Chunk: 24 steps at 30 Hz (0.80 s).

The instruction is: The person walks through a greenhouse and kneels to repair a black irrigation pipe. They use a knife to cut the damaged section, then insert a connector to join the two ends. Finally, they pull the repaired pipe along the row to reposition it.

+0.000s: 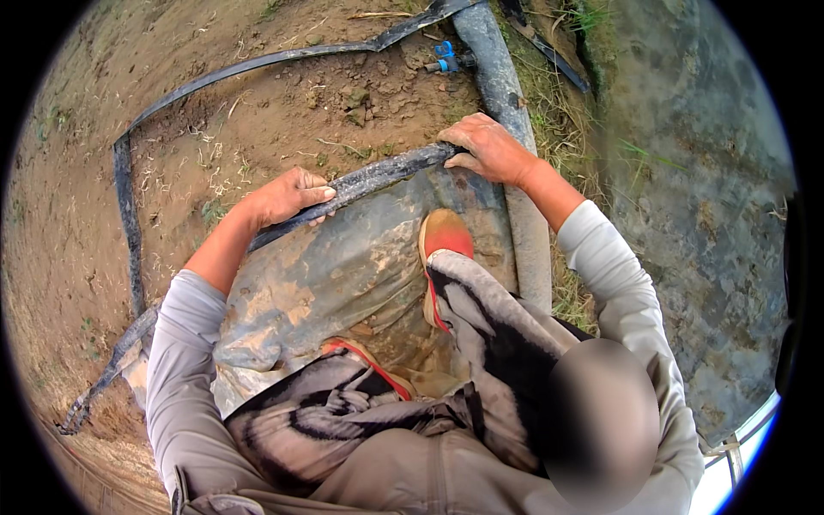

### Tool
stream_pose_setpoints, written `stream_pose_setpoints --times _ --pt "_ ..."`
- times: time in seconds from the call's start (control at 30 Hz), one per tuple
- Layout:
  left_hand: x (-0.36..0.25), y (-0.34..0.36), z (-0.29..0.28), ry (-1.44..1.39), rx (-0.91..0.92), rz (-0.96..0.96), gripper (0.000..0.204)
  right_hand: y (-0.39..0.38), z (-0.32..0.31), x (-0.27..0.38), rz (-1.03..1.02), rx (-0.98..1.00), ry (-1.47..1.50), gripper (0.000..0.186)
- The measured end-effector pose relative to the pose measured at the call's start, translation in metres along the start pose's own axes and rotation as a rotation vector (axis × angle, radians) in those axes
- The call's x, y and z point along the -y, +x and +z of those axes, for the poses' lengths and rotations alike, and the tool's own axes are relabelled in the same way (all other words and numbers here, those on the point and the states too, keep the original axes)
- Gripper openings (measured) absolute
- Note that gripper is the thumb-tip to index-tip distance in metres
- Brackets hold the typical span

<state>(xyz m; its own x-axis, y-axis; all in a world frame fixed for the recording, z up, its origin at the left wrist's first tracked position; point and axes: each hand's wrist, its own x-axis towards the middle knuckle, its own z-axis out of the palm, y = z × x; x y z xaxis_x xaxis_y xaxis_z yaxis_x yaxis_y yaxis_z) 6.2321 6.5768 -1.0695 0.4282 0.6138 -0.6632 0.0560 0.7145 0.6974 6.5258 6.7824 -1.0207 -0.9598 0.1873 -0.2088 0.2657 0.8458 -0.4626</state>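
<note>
A flat black drip hose point(386, 174), dusty and speckled with soil, runs between my two hands above a muddy plastic sheet point(292, 275). My left hand point(287, 197) is closed round it, with the thumb on top. At the hose's right end, my right hand point(489, 148) pinches it beside a thick grey pipe point(502, 86). Where the hose's end meets the pipe is hidden by the right fingers. Beyond the right hand, a small blue valve point(446, 57) with a black fitting sticks out from the pipe.
Another length of flat black hose point(283, 57) loops over the bare brown soil point(249, 129) and down the left side. Dry grass point(558, 129) edges the pipe, and a grey, stained surface point(687, 215) lies on the right. My shoe point(446, 233) stands on the sheet.
</note>
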Motion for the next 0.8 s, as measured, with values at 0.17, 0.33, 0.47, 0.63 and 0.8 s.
stream_pose_setpoints --times 0.17,0.33,0.47,0.63,0.8 --pt "0.005 0.000 -0.003 0.025 -0.024 0.031 0.031 0.010 -0.007 -0.006 0.012 0.172 0.001 0.046" --pt "-0.001 -0.003 0.000 0.064 -0.020 0.034 0.032 0.007 -0.004 -0.013 0.053 0.190 0.033 0.051" --pt "-0.002 -0.008 0.002 0.080 -0.031 0.049 0.032 0.005 -0.004 -0.014 0.038 0.182 0.022 0.052" --pt "0.000 -0.009 0.002 0.061 -0.052 0.038 0.033 -0.002 0.001 -0.008 -0.031 0.035 -0.037 0.048" --pt "-0.004 -0.011 0.003 0.119 -0.065 0.066 0.035 -0.007 0.007 -0.008 -0.071 -0.061 -0.060 0.044"
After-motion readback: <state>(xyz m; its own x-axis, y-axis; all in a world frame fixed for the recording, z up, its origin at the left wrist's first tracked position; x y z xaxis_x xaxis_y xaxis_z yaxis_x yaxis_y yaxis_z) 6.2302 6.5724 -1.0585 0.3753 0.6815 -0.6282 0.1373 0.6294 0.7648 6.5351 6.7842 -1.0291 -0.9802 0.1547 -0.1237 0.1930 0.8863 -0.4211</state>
